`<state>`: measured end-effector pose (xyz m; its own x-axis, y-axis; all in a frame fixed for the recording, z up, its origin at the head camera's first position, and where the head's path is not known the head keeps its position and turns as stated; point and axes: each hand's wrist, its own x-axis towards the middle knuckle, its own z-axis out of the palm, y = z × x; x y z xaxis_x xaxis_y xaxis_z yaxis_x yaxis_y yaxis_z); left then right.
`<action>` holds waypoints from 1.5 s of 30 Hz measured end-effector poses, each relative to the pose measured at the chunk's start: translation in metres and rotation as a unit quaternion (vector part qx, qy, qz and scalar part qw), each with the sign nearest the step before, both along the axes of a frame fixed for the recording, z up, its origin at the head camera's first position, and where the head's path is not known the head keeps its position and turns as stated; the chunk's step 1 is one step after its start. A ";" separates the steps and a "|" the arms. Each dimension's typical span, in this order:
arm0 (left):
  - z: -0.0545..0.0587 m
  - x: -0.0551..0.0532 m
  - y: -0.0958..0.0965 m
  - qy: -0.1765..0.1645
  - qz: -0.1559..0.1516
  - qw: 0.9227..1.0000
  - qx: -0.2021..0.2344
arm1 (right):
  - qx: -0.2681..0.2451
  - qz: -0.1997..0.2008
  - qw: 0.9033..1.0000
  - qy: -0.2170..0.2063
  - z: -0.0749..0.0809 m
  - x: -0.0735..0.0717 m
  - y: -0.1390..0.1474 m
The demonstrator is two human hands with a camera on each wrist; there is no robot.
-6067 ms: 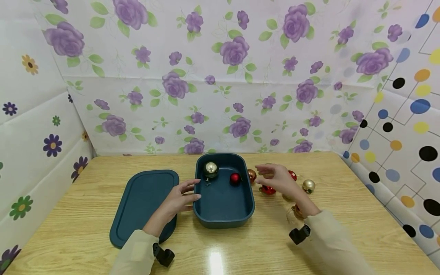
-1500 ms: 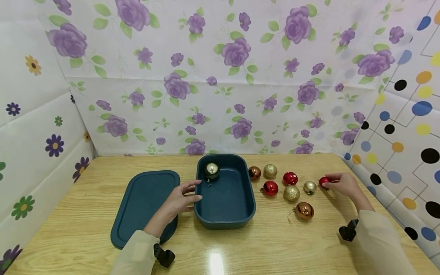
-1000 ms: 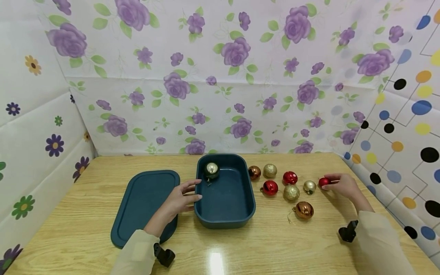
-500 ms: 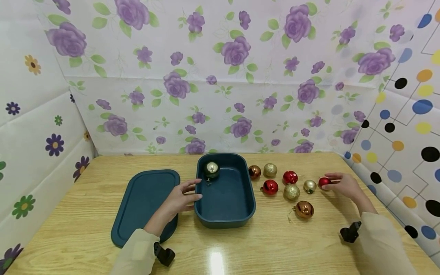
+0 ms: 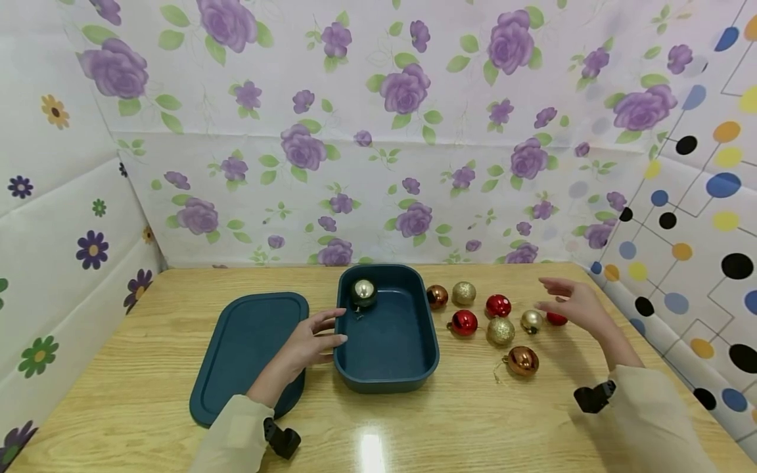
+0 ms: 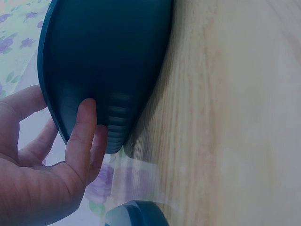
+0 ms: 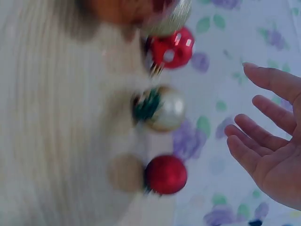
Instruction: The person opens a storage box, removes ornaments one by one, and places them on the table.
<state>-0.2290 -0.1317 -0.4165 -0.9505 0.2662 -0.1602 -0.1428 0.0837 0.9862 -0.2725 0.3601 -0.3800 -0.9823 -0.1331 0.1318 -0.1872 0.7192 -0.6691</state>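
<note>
My left hand (image 5: pixel 303 343) rests with spread, relaxed fingers against the left wall of the dark teal box (image 5: pixel 387 387); in the left wrist view its fingertips (image 6: pixel 87 108) touch the outer wall. A shiny gold Christmas bauble (image 5: pixel 363 293) lies in the box's far left corner. My right hand (image 5: pixel 576 307) hovers with fingers apart, holding nothing, just over a small red bauble (image 5: pixel 556 319) on the table. The right wrist view shows that red bauble (image 7: pixel 165 174) apart from the hand (image 7: pixel 273 141), with a pale gold bauble (image 7: pixel 164 108) beside it.
Right of the box lie two larger red baubles (image 5: pixel 464 323), two glittery gold ones (image 5: pixel 501 331), two copper ones (image 5: pixel 523 361) and the pale gold one. A flat teal lid (image 5: pixel 254 348) lies left of the box. Patterned cloth (image 5: pixel 378 197) surrounds the wooden table (image 5: pixel 461 427).
The small red bauble has gone from inside the box to the table's right side. My right hand has let go of it and risen slightly. My left hand has stayed at the box.
</note>
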 end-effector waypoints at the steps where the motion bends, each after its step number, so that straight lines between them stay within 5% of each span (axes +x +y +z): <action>1: 0.000 0.000 0.000 0.001 -0.001 1.000 -0.001 | -0.002 0.010 1.000 0.006 0.003 0.000 -0.007; 10: 0.000 0.000 0.001 0.000 -0.005 1.000 -0.003 | -0.031 0.086 0.996 0.007 0.020 -0.006 -0.071; 23: -0.003 -0.003 0.002 -0.006 0.001 1.000 0.003 | -0.042 0.178 0.983 0.009 0.016 -0.021 -0.161; 45: 0.000 -0.003 0.002 -0.006 0.004 1.000 0.000 | 0.052 0.226 0.973 -0.011 -0.010 -0.056 -0.254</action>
<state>-0.2315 -0.1299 -0.4165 -0.9503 0.2593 -0.1723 -0.1558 0.0829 0.9843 -0.3286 0.1064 -0.3904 -0.8233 -0.5627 0.0745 -0.4863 0.6314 -0.6040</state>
